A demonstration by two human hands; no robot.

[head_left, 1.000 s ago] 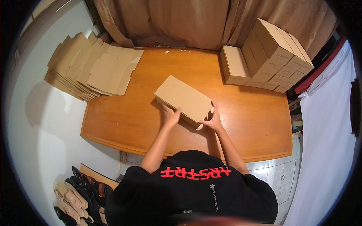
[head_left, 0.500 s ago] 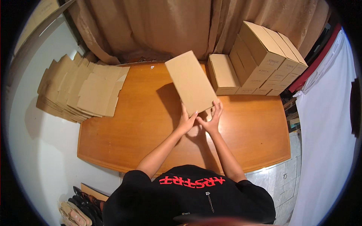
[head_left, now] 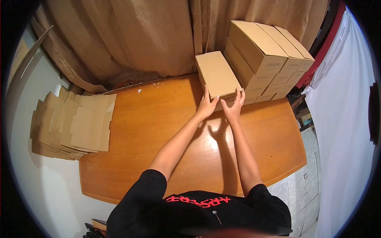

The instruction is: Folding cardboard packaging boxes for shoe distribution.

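Note:
A closed brown cardboard box [head_left: 217,73] is at the left side of the box stack, its long side toward the stack. My left hand [head_left: 206,106] grips its near left corner, thumb on the near edge. At the near right corner, my right hand [head_left: 233,108] has its fingertips on the box and its thumb at the front face. Below it, the low box seen earlier beside the stack is now hidden, so I cannot tell if this box rests fully on it.
Several closed cardboard boxes [head_left: 266,51] form a stack at the back right of the wooden table [head_left: 154,135]. A pile of flattened cardboard [head_left: 89,129] lies at the left edge. A brown curtain [head_left: 154,35] hangs behind; a white cloth [head_left: 337,119] hangs at the right.
Both hands have carried the box away from me and to the right, from above the middle of the table to the stack's left side. The whole view has shifted too.

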